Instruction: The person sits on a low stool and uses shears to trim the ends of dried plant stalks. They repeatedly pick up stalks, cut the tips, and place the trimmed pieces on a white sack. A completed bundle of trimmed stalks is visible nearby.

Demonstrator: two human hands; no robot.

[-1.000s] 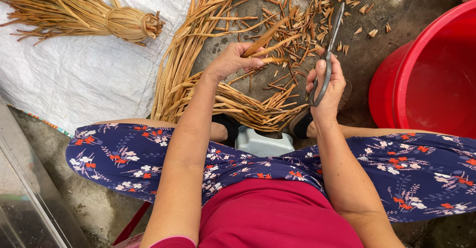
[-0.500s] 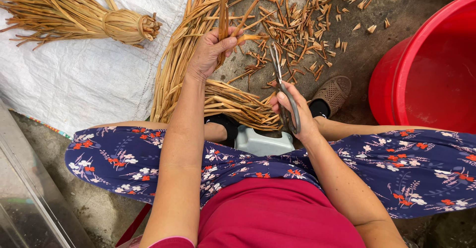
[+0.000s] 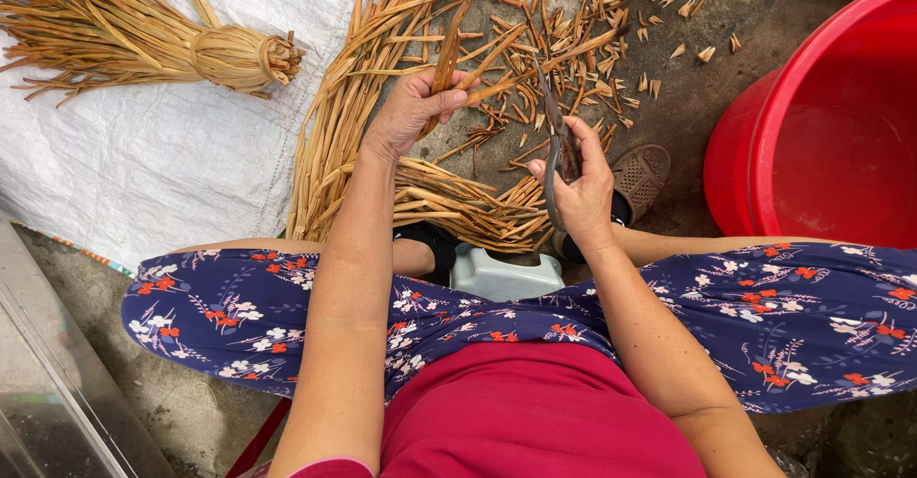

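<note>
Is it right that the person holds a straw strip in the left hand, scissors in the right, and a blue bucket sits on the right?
Not quite: the bucket is red, not blue, as the head view shows. The left hand holds the straw strip, the right hand the scissors.

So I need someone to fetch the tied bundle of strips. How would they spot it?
Look to the white woven sheet on the ground, left of the loose strips. The bundle lies at its top; unlike those, it is bound by a wrapped band.

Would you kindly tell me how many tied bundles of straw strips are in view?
1. The tied bundle lies on the white sheet at upper left. The strips by the left hand are a loose pile; others may lie outside the view.
</note>
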